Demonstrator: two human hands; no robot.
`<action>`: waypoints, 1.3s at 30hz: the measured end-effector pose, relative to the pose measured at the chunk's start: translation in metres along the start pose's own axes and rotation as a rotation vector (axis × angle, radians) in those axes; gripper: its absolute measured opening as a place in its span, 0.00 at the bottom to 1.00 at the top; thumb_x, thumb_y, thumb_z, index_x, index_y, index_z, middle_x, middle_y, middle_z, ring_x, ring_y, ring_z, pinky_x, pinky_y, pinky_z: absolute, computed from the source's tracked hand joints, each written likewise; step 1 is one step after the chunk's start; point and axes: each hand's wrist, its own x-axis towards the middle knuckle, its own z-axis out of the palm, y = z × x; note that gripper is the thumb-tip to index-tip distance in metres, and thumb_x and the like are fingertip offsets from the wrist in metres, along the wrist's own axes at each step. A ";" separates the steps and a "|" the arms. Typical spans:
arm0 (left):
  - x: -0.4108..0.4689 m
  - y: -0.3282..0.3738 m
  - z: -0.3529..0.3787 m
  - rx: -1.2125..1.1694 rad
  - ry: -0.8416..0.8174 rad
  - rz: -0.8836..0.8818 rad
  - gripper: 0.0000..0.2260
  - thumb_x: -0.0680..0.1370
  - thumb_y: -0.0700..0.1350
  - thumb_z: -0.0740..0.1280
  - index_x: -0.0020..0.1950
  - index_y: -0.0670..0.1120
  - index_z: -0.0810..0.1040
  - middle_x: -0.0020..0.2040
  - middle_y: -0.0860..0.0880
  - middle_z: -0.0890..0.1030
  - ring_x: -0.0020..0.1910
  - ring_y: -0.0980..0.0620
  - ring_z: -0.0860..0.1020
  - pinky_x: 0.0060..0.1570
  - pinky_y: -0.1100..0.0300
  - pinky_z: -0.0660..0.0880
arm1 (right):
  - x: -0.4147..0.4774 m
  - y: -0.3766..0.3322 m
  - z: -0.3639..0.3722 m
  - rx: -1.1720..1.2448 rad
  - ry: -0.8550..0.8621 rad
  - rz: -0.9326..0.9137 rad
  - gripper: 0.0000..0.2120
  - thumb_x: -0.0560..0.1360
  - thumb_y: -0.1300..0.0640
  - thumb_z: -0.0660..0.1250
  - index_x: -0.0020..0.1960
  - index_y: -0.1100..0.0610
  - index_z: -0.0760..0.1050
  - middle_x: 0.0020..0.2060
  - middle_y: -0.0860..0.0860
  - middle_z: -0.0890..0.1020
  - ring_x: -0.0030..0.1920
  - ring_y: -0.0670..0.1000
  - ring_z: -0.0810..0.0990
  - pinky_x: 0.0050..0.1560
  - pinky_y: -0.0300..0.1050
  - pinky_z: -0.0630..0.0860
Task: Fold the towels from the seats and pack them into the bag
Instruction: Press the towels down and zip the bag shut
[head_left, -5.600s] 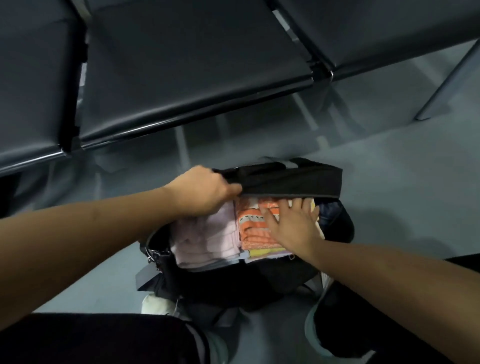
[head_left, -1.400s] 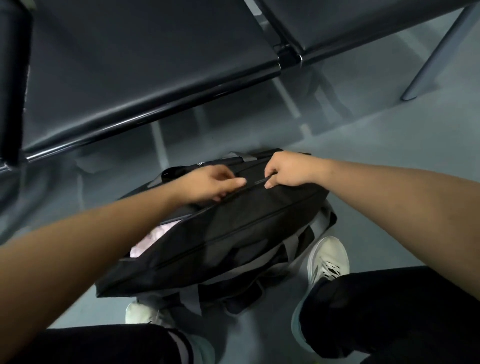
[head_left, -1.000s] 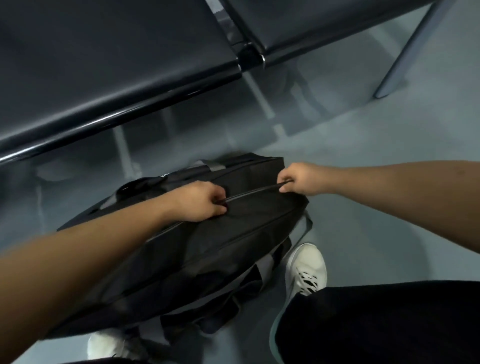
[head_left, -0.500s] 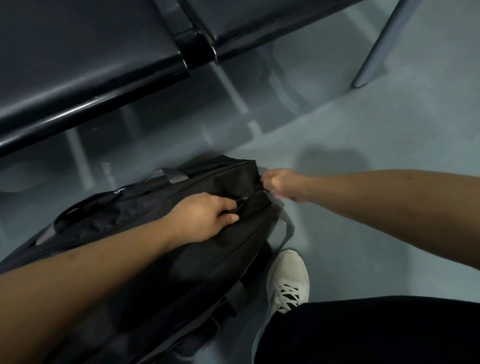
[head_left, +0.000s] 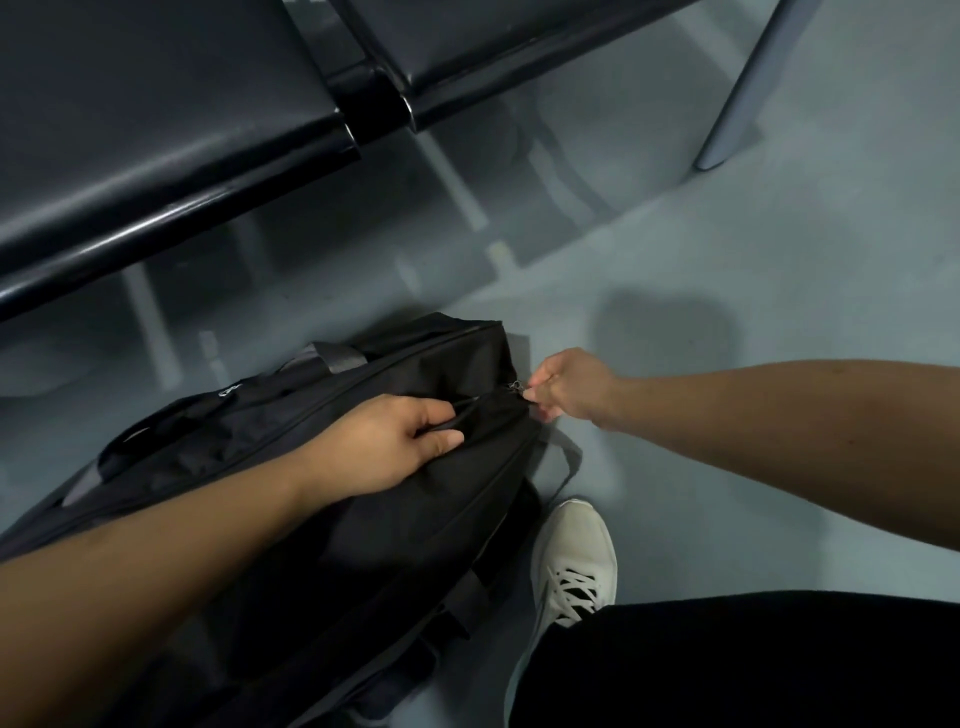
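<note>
So the black bag (head_left: 389, 545) is sitting on the floor (head_left: 727, 260) just in front of the seats (head_left: 156, 130), right beside the person's white shoe (head_left: 574, 556). Left hand (head_left: 384, 447) is clamped on a fold of fabric on top of the bag, by the zip line. Right hand (head_left: 569, 387) is pinching the zip pull (head_left: 516, 385) at the bag's end. Zip looks closed along the top.

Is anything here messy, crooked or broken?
Nothing stands out. The black bag lies on the floor, bunched a little where the left hand grips its fabric, while the right hand pinches the zipper pull at the bag's end. No towel shows on the seats or floor.
</note>
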 end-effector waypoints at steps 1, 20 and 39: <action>-0.001 0.001 0.000 -0.010 0.011 -0.018 0.11 0.82 0.54 0.65 0.42 0.51 0.77 0.35 0.54 0.78 0.37 0.59 0.76 0.40 0.63 0.70 | -0.002 -0.002 0.000 -0.043 0.017 -0.010 0.11 0.77 0.67 0.71 0.40 0.58 0.75 0.32 0.54 0.79 0.26 0.46 0.78 0.30 0.35 0.76; 0.044 0.074 0.021 -0.041 0.497 -0.130 0.17 0.77 0.57 0.71 0.62 0.52 0.74 0.46 0.48 0.83 0.49 0.42 0.81 0.50 0.49 0.79 | -0.043 -0.069 -0.074 -0.017 -0.476 -0.141 0.08 0.77 0.69 0.68 0.40 0.61 0.77 0.27 0.52 0.77 0.26 0.46 0.75 0.30 0.36 0.73; 0.067 0.036 0.032 0.058 0.219 -0.085 0.23 0.79 0.48 0.70 0.73 0.55 0.70 0.48 0.47 0.83 0.53 0.45 0.81 0.54 0.56 0.76 | 0.003 0.001 -0.043 -0.047 -0.282 0.033 0.27 0.80 0.69 0.63 0.76 0.53 0.67 0.65 0.49 0.74 0.63 0.52 0.76 0.58 0.46 0.76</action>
